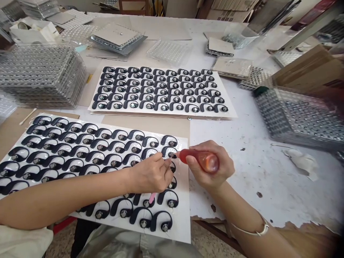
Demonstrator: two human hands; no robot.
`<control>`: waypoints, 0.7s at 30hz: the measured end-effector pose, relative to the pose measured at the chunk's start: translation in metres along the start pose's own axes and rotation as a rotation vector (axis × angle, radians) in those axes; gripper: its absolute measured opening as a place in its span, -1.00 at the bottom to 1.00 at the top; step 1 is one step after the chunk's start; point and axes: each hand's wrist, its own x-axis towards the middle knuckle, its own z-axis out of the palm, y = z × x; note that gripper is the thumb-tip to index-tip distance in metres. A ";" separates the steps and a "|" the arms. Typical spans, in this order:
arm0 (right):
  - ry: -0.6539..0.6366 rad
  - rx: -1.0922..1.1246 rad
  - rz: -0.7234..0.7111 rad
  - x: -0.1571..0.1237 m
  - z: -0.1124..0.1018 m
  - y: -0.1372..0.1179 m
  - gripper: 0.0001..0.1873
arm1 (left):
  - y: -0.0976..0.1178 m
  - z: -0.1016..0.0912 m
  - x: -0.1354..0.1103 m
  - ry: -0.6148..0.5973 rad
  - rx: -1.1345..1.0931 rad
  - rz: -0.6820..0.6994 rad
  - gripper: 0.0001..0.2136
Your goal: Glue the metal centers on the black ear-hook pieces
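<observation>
In the head view, the right hand (215,166) closes its fingers (195,161) firmly around a red rubber bulb (201,160), whose tip nearly touches an earpiece (170,152) near the right edge of the front white sheet (182,229). The left hand (150,173) sits just beside it over that sheet, fingers pinched narrow; whatever they hold is hidden, though a pink sliver (152,197) shows below them. More black earpieces with metal discs lie in rows across this sheet and a back sheet (231,113). Stacks of clear trays (43,77) stand at the left side of the worktop (258,186), and a tray-filled bin (298,118) sits near its right edge. A bangle (251,229) circles the right wrist.
</observation>
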 end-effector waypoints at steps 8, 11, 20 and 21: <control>0.007 -0.040 -0.037 0.000 -0.003 0.000 -0.75 | 0.002 0.001 -0.001 0.008 0.010 -0.012 -0.82; 0.007 -0.046 -0.049 -0.001 -0.004 0.000 -0.75 | 0.002 0.001 -0.001 0.003 0.016 -0.013 -0.81; 0.010 -0.064 -0.062 -0.003 -0.005 0.001 -0.74 | 0.003 0.001 -0.002 0.000 -0.015 -0.008 -0.82; 0.008 -0.069 -0.062 -0.003 -0.005 0.001 -0.74 | 0.003 0.001 -0.002 -0.001 -0.017 -0.006 -0.82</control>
